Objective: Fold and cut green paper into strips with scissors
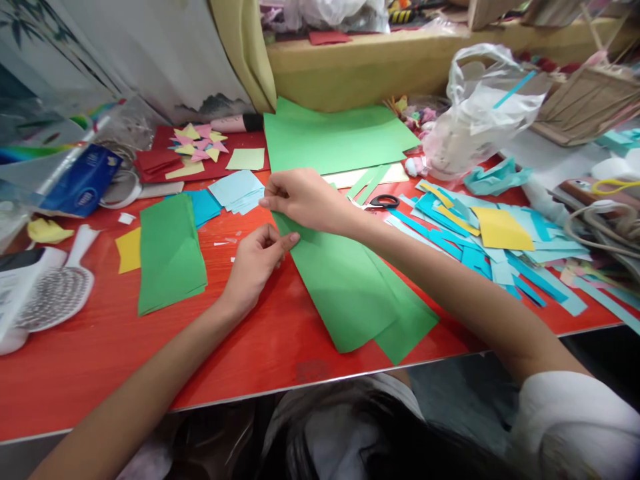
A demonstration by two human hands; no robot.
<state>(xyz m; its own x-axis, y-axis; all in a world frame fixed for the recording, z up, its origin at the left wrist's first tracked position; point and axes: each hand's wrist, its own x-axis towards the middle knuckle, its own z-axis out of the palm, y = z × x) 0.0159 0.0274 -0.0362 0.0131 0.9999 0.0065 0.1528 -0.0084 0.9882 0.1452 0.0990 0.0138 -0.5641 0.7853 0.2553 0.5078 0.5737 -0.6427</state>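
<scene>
A long green paper sheet [345,287] slants toward the table's front edge, with more green paper showing from under its right side. At its left edge my left hand [255,263] is closed, thumb and fingers pinching the paper. My right hand [305,200] reaches across and pinches the sheet near its upper left corner; the fingertips partly hide that corner. Left of my hands lies a stack of darker green paper strips [171,253]. Behind my right hand is a large light green sheet [340,137]. Black-handled scissors [384,202] lie beside my right wrist, their blades partly covered.
Blue paper strips [465,233] with a yellow square [503,229] are heaped at right. Light blue squares [237,190] and paper stars [199,142] lie behind my left hand. A hairbrush [65,287] is at far left, a bagged cup [457,133] at back right.
</scene>
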